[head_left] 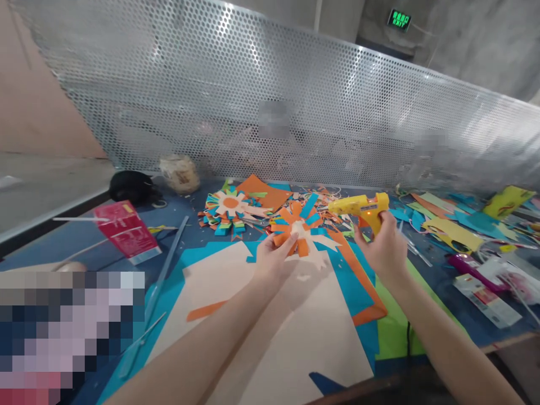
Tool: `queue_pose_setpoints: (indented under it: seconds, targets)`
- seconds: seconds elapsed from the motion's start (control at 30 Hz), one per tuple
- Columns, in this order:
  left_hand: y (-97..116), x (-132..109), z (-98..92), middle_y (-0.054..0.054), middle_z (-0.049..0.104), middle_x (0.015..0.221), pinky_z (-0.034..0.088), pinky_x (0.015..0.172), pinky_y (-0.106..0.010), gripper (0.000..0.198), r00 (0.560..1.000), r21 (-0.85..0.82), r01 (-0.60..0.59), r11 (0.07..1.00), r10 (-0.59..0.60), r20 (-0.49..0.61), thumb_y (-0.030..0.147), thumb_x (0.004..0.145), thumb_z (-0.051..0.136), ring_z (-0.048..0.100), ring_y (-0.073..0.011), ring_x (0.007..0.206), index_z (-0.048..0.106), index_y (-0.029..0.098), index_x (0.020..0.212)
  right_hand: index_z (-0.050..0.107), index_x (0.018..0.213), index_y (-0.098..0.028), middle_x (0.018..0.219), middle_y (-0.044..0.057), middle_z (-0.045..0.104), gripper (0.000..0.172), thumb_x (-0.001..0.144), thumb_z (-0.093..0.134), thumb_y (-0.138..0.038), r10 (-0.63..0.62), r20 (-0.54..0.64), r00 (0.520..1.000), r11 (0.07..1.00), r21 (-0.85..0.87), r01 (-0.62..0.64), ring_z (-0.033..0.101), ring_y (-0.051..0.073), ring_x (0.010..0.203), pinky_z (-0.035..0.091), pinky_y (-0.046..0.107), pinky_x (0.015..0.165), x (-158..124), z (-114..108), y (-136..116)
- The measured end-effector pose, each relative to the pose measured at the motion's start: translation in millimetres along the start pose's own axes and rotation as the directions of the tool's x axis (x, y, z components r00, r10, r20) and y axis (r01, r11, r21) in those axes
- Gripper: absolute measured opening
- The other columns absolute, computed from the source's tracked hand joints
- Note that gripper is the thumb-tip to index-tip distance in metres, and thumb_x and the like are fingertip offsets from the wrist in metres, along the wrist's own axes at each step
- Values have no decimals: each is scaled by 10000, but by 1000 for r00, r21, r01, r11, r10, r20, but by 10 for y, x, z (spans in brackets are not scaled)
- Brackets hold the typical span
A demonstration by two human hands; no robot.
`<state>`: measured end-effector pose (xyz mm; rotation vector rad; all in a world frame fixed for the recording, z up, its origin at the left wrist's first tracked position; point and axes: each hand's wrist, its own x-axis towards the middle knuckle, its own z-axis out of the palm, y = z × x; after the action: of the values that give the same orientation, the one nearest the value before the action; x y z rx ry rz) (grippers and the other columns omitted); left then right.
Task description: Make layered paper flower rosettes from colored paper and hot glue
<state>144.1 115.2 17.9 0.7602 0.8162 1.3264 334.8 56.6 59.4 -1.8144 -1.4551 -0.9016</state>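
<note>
Pinched in my left hand [276, 256] is a flower [300, 225] made of orange and blue strips, with a pale centre and pale ribbon-like tails hanging from it. My right hand [386, 244] grips a yellow hot glue gun [358, 205], its nozzle pointing left toward the flower, a short gap apart from it. A small orange light glows on the gun's body. Below my hands lies a large pale sheet [312, 326] on top of blue and green sheets. An orange strip [206, 310] rests on the pale sheet beside my left forearm.
Another layered flower [230, 205] lies behind my left hand, amid scraps. A pink carton [126, 230] and clear glue sticks [166, 270] are at left. A purple tool [476, 271] and paper pieces lie at right. A perforated metal panel [236, 101] borders the table's back.
</note>
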Motion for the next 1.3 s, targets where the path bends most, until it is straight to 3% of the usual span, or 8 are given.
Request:
queue_pose_setpoints:
  seconds: [0.13,0.4,1.3]
  targets:
    - [-9,-28,-4,7,640,654,480,592,-235,411,1000,89,-24,996,23,13,397,454,791,593,-118,588,616,129,713,403,1061,-111,779,119,643,414,792,465,-419,-133,-89,987,991,-15,133,619,220,624,397,262,434,-47,39,-7]
    - [15,-93,19,-2,660,673,486,569,-233,417,999,122,-24,992,19,42,391,456,793,610,-134,599,619,136,736,396,1068,-111,840,143,636,290,834,440,-276,-323,-191,927,946,-64,317,632,208,683,411,242,427,-30,-12,-28]
    - [-29,-30,-35,-4,655,689,472,581,-230,378,995,148,-95,984,94,13,406,501,767,593,-119,601,627,143,734,387,1010,-128,776,104,618,195,824,414,-179,-400,-133,907,913,-149,381,592,168,584,314,212,363,-10,-40,-25]
